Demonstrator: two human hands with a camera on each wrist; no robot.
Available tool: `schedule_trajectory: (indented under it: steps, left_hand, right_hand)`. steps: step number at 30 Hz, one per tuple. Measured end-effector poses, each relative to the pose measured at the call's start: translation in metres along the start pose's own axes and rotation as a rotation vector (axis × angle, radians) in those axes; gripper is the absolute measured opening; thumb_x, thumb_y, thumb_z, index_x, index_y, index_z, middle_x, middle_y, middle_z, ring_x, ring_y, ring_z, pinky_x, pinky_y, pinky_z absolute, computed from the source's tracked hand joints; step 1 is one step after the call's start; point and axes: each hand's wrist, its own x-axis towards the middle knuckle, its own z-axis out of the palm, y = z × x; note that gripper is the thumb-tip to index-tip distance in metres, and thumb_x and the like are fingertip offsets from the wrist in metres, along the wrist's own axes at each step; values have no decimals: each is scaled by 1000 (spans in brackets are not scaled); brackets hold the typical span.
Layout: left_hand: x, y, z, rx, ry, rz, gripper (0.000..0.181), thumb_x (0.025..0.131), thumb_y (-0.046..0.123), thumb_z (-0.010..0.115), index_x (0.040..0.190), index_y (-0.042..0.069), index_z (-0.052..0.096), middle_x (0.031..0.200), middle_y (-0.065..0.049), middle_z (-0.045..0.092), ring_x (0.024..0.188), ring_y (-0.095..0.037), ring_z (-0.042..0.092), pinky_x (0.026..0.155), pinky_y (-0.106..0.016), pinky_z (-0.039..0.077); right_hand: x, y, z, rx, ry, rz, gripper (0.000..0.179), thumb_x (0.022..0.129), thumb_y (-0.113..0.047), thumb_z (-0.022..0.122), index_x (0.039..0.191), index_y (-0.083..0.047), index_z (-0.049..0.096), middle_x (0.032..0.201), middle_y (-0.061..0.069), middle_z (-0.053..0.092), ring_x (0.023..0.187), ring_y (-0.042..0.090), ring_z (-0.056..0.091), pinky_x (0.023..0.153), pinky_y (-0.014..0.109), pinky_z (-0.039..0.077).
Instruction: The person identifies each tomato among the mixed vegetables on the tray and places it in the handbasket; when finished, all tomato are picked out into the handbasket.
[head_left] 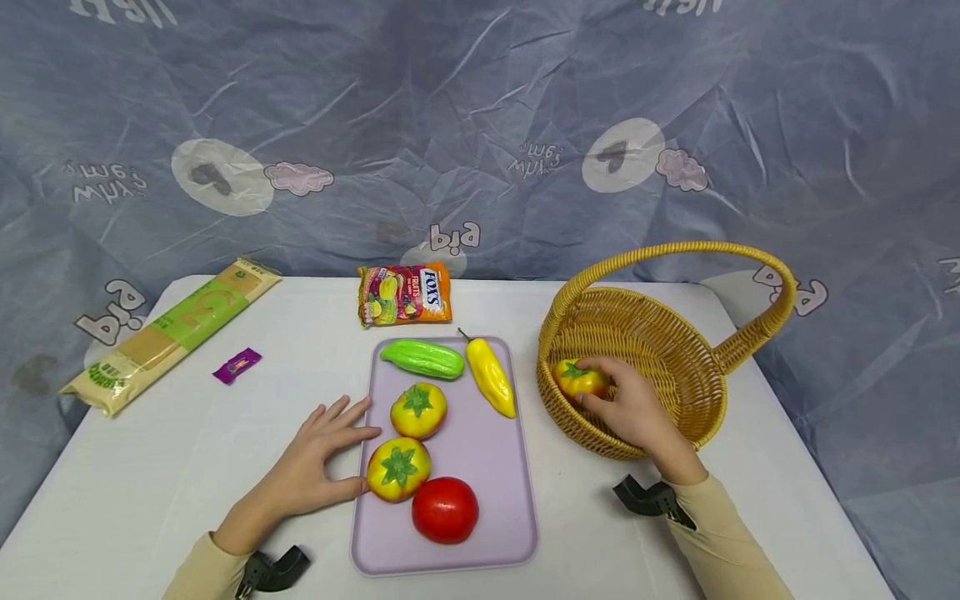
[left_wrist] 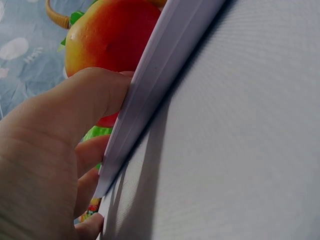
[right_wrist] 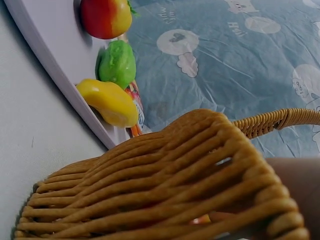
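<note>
Inside the wicker basket (head_left: 708,400), my right hand (head_left: 633,408) grips a yellow-and-red persimmon (head_left: 576,379) with a green leafy top, between thumb and fingers. The right wrist view shows mainly the basket's woven side (right_wrist: 150,185), which hides most of that hand. My left hand (head_left: 315,462) rests at the left edge of a lilac tray (head_left: 487,458), fingers spread and thumb against the rim. Two more persimmons, an upper one (head_left: 418,410) and a lower one (head_left: 399,469), lie on the tray near it, beside a red tomato (head_left: 446,510).
Also on the tray are a green vegetable (head_left: 423,358) and a yellow pepper (head_left: 491,379). Behind it lies a FOX'S candy bag (head_left: 405,294). At left are a purple-wrapped sweet (head_left: 237,365) and a long noodle packet (head_left: 176,333). The basket's handle (head_left: 675,248) arches above its opening.
</note>
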Motion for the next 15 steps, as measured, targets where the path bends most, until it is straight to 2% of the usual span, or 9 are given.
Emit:
schedule_trajectory:
  steps: [4, 7, 11, 15]
  left_hand:
    - [0, -1, 1, -1, 4, 4, 56, 74, 40, 83, 127, 24, 72, 157, -12, 50, 146, -53, 36, 114, -79, 20]
    - [-1, -1, 1, 1, 0, -5, 57, 73, 39, 83, 127, 25, 72, 157, -12, 50, 146, -52, 36, 114, -78, 20]
    - [-1, 1, 0, 1, -4, -13, 57, 73, 39, 83, 127, 25, 72, 157, -11, 50, 147, -51, 35, 115, -78, 20]
    - [-1, 1, 0, -2, -3, -8, 57, 74, 39, 82, 127, 25, 72, 157, -12, 50, 147, -52, 35, 114, -79, 20]
  right_hand:
    - [0, 0, 0, 11, -23, 14, 46, 85, 1, 65, 130, -3, 62, 135, 25, 61, 112, 38, 62, 89, 47, 54]
    - [0, 0, -1, 17, -35, 30, 48, 86, 2, 63, 133, -3, 60, 136, 26, 60, 115, 41, 61, 93, 52, 53]
    - [0, -1, -1, 0, -38, 38, 47, 87, 1, 68, 133, -5, 59, 135, 30, 61, 118, 48, 61, 95, 60, 54]
    - [-1, -1, 0, -22, -30, 46, 47, 86, 1, 73, 130, -6, 60, 134, 31, 61, 117, 50, 63, 92, 60, 56]
